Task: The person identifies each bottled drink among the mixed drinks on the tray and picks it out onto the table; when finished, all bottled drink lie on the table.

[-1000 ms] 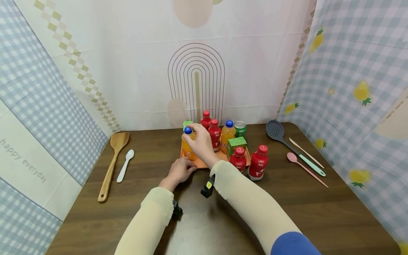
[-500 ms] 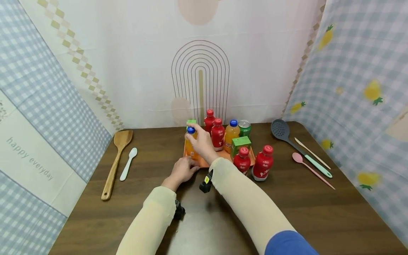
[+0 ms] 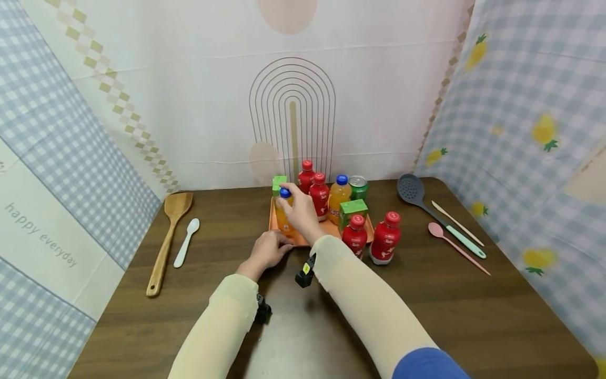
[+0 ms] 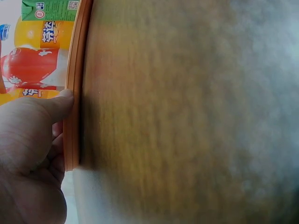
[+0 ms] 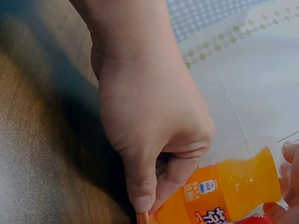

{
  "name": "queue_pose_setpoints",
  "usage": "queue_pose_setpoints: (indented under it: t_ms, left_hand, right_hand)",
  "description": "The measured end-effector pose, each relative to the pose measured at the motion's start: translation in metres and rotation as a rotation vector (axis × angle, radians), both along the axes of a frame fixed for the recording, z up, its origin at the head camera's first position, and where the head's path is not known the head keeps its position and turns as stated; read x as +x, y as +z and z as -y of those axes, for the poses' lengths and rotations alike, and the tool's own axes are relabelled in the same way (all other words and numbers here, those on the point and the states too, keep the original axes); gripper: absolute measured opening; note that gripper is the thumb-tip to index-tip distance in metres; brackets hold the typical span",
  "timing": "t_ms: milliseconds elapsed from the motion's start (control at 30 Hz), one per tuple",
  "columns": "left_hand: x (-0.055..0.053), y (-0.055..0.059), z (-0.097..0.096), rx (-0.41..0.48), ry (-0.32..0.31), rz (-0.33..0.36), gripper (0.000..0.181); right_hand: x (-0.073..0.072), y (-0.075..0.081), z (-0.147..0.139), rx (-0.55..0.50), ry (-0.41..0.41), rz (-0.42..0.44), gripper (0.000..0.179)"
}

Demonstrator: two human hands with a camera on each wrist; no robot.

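In the head view my right hand point(image 3: 301, 211) pinches the blue-capped neck of an orange soda bottle point(image 3: 282, 220) at the left of an orange tray point(image 3: 303, 241). The right wrist view shows its fingertips point(image 5: 290, 184) at the neck of that bottle point(image 5: 247, 179). My left hand point(image 3: 266, 251) grips the tray's front left corner; in the left wrist view its thumb lies on the tray rim point(image 4: 73, 112). Behind the right hand stand two red bottles point(image 3: 319, 197), a second orange soda bottle point(image 3: 339, 201), a green can point(image 3: 358, 188) and a green carton point(image 3: 353, 211).
Another green carton point(image 3: 279, 183) is at the tray's back left. Two red bottles point(image 3: 385, 239) stand at the front right. A wooden spatula point(image 3: 171, 237) and white spoon point(image 3: 187, 242) lie left; a slotted turner point(image 3: 411, 189), pink spoon point(image 3: 450, 243) and thin pale utensil point(image 3: 456, 223) lie right.
The held soda bottle has shifted slightly to the right relative to the tray's left edge, together with my right hand. My left hand stays at the tray corner. The head view has swayed a little.
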State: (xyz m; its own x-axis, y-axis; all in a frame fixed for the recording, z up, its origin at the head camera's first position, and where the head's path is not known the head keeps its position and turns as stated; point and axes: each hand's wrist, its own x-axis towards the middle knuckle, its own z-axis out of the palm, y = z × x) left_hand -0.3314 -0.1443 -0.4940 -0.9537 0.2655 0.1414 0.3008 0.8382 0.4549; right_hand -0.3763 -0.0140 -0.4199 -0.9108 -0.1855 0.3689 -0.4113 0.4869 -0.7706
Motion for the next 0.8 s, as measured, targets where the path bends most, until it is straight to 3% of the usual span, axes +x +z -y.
queue_pose_setpoints:
  t_ms: [433,800]
  left_hand:
    - [-0.001,-0.001,0.002,0.004,0.014,0.015,0.010]
    - [-0.001,-0.002,0.001,-0.030,0.000,0.014,0.011]
  right_hand:
    - [0.009,0.000,-0.001,-0.031,-0.072,-0.008,0.039]
    - [0.014,-0.012,-0.007,-0.079,-0.182,-0.103,0.038]
